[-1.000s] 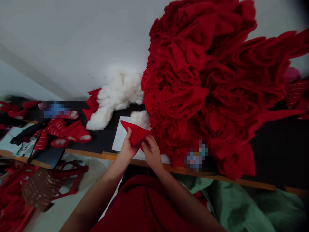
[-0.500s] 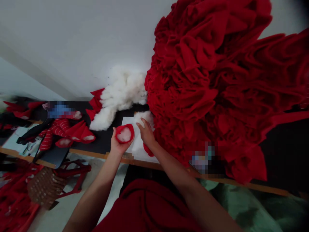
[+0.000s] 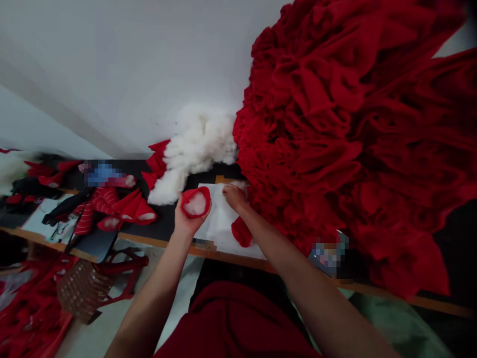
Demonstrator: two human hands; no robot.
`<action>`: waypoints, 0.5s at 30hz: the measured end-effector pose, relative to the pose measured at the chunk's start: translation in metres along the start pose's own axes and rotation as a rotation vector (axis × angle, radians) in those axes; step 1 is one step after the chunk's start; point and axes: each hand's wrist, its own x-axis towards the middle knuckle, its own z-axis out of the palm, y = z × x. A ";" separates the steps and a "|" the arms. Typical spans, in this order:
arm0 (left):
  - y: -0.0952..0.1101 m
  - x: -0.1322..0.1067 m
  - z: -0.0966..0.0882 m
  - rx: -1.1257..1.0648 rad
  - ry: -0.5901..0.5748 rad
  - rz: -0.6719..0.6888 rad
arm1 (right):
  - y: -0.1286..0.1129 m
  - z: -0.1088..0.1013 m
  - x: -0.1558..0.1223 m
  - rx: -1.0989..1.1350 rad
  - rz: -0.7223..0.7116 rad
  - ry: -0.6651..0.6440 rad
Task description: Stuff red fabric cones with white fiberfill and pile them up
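Note:
My left hand (image 3: pixel 187 219) is wrapped round a red fabric pouch (image 3: pixel 207 198), its round opening turned up towards me. White stuffing (image 3: pixel 196 204) fills the inside of that pouch. To the right, over a white sheet (image 3: pixel 212 223), my right hand (image 3: pixel 234 197) has its fingers curled in. Whether a tuft is caught in them is hidden; some white fluff (image 3: pixel 243 186) shows just behind the knuckles. Below my right wrist, a small red fabric piece (image 3: pixel 241 232) lies on the sheet.
A tall heap of red fabric pieces (image 3: pixel 305 134) rises on the right. Behind my hands, a pile of white fibre (image 3: pixel 201 139) lies against the wall. Striped red pieces (image 3: pixel 102 201) and red cones (image 3: pixel 136 209) lie left. A brown chair (image 3: pixel 84 288) stands below the table edge.
My right hand's fingers, spread over a white tuft before, are now curled in. My left hand still holds the pouch. The whole view has shifted slightly.

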 end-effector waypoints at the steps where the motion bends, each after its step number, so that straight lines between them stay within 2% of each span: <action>1: -0.001 0.002 0.002 0.010 -0.021 -0.006 | -0.002 -0.004 0.000 0.016 -0.008 0.016; 6: -0.005 0.018 0.011 0.066 -0.148 -0.057 | -0.005 -0.022 -0.007 0.083 -0.097 0.070; 9: -0.008 0.028 0.012 0.073 -0.160 -0.060 | -0.001 -0.024 -0.018 0.089 -0.104 0.104; 12: -0.010 0.033 0.009 0.063 -0.106 -0.039 | 0.002 -0.015 -0.038 0.028 -0.066 0.149; 15: -0.011 0.034 0.005 0.041 -0.060 -0.029 | 0.003 0.006 -0.061 -0.023 -0.068 0.114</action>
